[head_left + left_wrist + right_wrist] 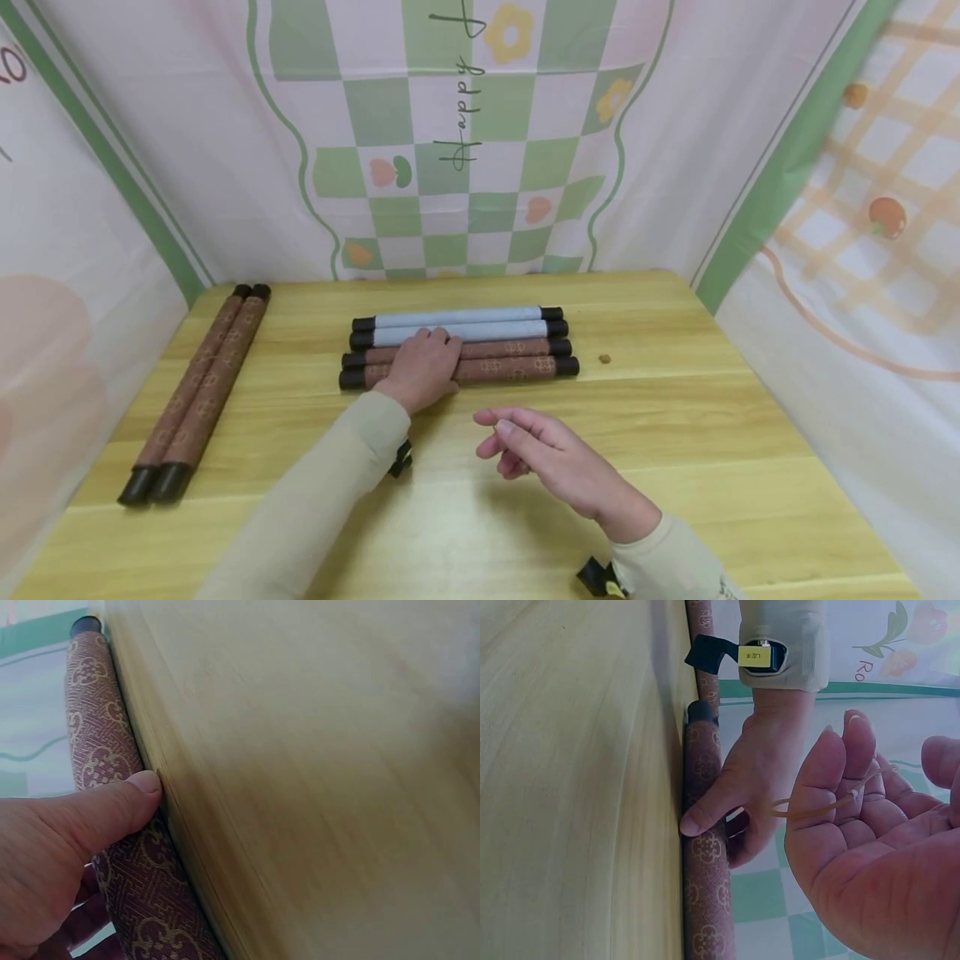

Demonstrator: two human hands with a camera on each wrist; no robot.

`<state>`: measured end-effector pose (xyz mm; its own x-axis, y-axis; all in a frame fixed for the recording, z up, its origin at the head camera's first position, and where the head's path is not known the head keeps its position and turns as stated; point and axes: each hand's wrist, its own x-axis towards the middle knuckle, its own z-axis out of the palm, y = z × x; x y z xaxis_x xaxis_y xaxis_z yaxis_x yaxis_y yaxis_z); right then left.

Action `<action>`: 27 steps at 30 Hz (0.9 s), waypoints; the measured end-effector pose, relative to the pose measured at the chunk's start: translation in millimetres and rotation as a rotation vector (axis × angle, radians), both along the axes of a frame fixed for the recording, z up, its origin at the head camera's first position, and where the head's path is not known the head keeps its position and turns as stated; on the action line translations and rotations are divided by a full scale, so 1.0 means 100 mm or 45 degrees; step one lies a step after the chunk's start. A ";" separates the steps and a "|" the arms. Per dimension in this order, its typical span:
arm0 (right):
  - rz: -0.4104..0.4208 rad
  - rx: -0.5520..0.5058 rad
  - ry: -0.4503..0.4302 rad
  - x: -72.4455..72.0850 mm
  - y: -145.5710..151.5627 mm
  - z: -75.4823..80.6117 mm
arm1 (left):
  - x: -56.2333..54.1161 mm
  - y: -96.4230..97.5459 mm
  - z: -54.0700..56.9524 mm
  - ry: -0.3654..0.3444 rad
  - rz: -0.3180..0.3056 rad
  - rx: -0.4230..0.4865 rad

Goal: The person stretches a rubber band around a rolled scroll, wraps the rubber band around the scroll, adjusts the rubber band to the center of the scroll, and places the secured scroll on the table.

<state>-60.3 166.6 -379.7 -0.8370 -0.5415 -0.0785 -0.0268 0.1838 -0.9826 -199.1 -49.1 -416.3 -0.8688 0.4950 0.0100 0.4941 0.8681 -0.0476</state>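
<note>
Brown rolls [517, 367] under the left hand, right hand with a band

Brown rolls, two, lie side by side mid-table, crosswise, black caps at both ends. Left hand [422, 368] is over them, bent round: thumb against the near roll's side, fingertips reaching toward the light blue rolls [502, 332]. Fingers partly lost behind the rolls; I cannot make out whether they press the nearer blue one. The hand covers a stretch of the brown pattern. From the left wrist, one brown roll shows, its lower end cut off.

Blue pair lies just beyond, same direction, black-capped.

Right hand [558, 458] is raised nearer the person, clear of the rolls; fingers half curled, thumb apart from them in the wrist view and cut by that view's edge. A thin amber band [810, 814] runs across the fingers; part of its loop is hidden among them. From the head it is barely a speck.

Left side of table [675, 450]: two more brown rolls [216, 383], lengthwise, touching. Right of the middle group: a small brown object [604, 359], too small to identify.

Pale sleeves [322, 492], cut off below. Checked cloth [375, 112] behind, lettering cropped at top.
</note>
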 end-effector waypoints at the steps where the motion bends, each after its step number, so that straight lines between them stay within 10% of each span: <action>1: -0.003 0.002 -0.005 0.00 0.00 0.00 | 0.01 0.00 0.00 -0.002 -0.002 -0.001; 27: -0.026 0.006 -0.033 -0.01 -0.01 -0.02 | 0.36 -0.27 0.05 -0.047 -0.096 0.011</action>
<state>-61.1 165.3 -381.3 -0.8455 -0.5240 -0.1026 0.0022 0.1888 -0.9820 -163.0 -75.8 -411.1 -0.8288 0.5592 -0.0168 0.5595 0.8286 -0.0212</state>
